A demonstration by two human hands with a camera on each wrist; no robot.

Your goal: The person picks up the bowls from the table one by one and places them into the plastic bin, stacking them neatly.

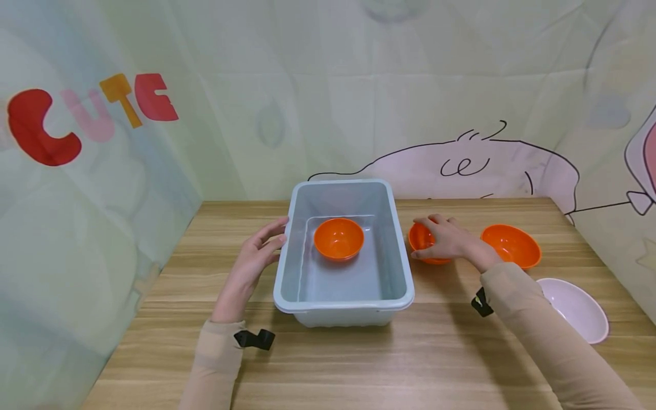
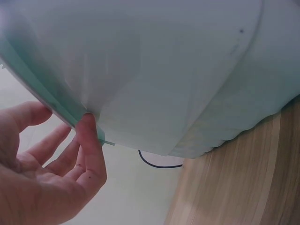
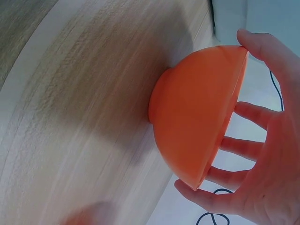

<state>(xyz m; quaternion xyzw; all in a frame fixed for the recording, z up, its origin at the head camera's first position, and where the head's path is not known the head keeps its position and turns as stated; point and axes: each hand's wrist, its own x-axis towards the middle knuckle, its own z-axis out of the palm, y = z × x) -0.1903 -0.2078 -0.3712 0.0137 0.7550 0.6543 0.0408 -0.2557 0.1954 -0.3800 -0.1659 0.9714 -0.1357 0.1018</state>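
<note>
1. Orange bowl [image 3: 197, 110], mouth up, is at the right side of the tub [image 1: 344, 304], just beside it; whether its foot touches the counter [image 1: 359, 370] or sits slightly above it, I cannot tell.
2. Right hand [image 1: 448, 239]: its grip is clamped on that bowl from above, the thumb at one side of the rim and the fingers spread along the other.
3. Left hand [image 1: 258, 250]: its grip is apart, the fingers loosely bent, with fingertips touching the outside of the tub's left rim.
4. Tub: pale blue-grey, deep and rectangular, standing upright on the counter between the two hands.
5. Second orange bowl [image 1: 338, 242] sits upright on the tub's floor, clear of the side walls.
6. Third orange bowl [image 1: 512, 247] rests on the counter farther right, partly hidden by the right wrist.
7. White dish [image 1: 576, 310] lies nearer the person than the third bowl, partly covered by the right sleeve [image 1: 558, 341].
8. Wood-grained counter runs back to a pale printed cloth [image 1: 241, 114], which carries the coloured letters CUTE [image 1: 156, 98] at the left.
</note>
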